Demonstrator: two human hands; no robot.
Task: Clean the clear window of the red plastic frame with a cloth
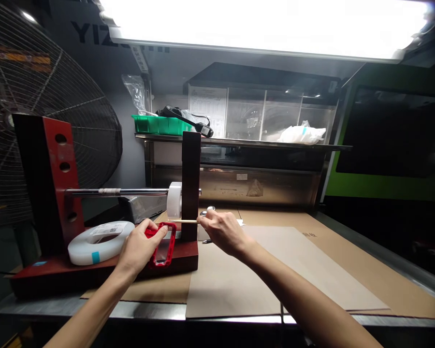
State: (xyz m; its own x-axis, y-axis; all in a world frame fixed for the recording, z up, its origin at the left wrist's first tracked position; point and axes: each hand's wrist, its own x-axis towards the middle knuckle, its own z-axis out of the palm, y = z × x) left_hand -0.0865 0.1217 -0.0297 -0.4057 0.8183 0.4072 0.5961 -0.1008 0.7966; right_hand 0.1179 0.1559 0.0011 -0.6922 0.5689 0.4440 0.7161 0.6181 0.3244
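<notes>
One red-rimmed clear case

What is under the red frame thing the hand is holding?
Under the red frame held by the left hand is the dark red base of the stand. Through its clear middle only a pale surface shows. The hand hides what lies under the frame's left edge.

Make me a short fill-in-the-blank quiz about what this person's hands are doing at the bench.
1. The left hand holds a frame coloured ____.
2. The right hand pinches a thin wooden ____.
3. The white roll of tape lies on the stand's base, to the ____ of the left hand.
4. On the shelf behind sits a bin coloured ____.

Missing words: red; stick; left; green
</notes>
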